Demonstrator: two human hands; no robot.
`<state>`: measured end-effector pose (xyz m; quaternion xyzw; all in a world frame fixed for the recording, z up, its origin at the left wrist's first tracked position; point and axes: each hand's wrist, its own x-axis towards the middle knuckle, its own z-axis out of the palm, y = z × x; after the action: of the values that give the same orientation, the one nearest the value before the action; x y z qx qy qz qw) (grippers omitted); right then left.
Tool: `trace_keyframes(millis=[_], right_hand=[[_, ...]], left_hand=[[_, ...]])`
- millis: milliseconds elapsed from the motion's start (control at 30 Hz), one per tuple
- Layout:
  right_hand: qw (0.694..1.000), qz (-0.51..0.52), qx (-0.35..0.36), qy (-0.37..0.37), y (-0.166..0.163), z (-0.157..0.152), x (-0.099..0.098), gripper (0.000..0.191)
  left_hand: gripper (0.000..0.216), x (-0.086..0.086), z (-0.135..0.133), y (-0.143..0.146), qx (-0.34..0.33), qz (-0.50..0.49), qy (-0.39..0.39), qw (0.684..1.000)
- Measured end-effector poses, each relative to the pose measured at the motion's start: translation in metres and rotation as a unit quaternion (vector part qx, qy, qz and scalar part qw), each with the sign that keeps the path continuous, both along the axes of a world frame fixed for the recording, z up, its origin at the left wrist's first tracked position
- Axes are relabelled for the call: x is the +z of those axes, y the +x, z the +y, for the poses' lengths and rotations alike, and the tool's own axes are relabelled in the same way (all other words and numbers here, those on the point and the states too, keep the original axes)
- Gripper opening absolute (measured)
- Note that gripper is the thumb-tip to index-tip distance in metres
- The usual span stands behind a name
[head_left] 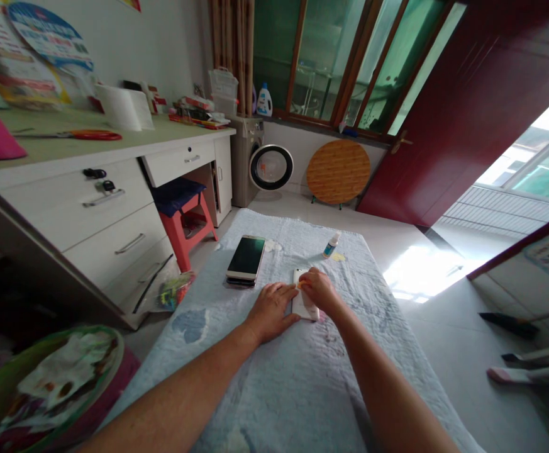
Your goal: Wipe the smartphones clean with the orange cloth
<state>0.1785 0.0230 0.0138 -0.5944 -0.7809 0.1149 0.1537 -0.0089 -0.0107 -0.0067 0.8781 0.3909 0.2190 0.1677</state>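
A white phone [305,306] lies back up on the blue cloth-covered table, between my two hands. My left hand [270,308] rests flat at its left edge, fingers stretched out and touching it. Over the phone's upper part, my right hand [317,286] is closed, its fingertips pressed down around a small orange-yellow piece [301,284] that is mostly hidden. To the left sits a stack of phones, the top one [247,257] with a dark screen and pale frame. A small spray bottle [332,245] with a blue label stands beyond my right hand.
The light blue cloth [274,390] covers the table. At left are a drawer desk [114,226], a red stool [192,220] and a full waste bin [122,358]. A washing machine [246,157] with its door ajar and a round wooden tabletop [338,171] stand behind.
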Motion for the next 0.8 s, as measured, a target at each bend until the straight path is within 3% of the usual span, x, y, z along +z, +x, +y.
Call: trace_keyframes(millis=[200, 367, 533, 800], right_hand=[[0.997, 0.006, -0.075, 0.021, 0.008, 0.033, -0.007, 0.023], [0.994, 0.021, -0.105, 0.021, 0.02, 0.039, -0.008, 0.024], [0.993, 0.052, -0.104, 0.015, 0.03, 0.019, -0.008, 0.024], [0.992, 0.107, -0.05, -0.048, 0.028, -0.04, 0.005, 0.023]], left_hand=[[0.054, -0.002, 0.001, 0.0, 0.003, 0.001, -0.007, 1.0], [0.055, -0.003, 0.001, 0.001, 0.004, -0.006, -0.006, 1.0], [0.055, -0.004, 0.002, 0.001, 0.002, 0.001, -0.008, 1.0], [0.053, -0.009, 0.003, 0.001, 0.006, 0.0, 0.003, 1.0]])
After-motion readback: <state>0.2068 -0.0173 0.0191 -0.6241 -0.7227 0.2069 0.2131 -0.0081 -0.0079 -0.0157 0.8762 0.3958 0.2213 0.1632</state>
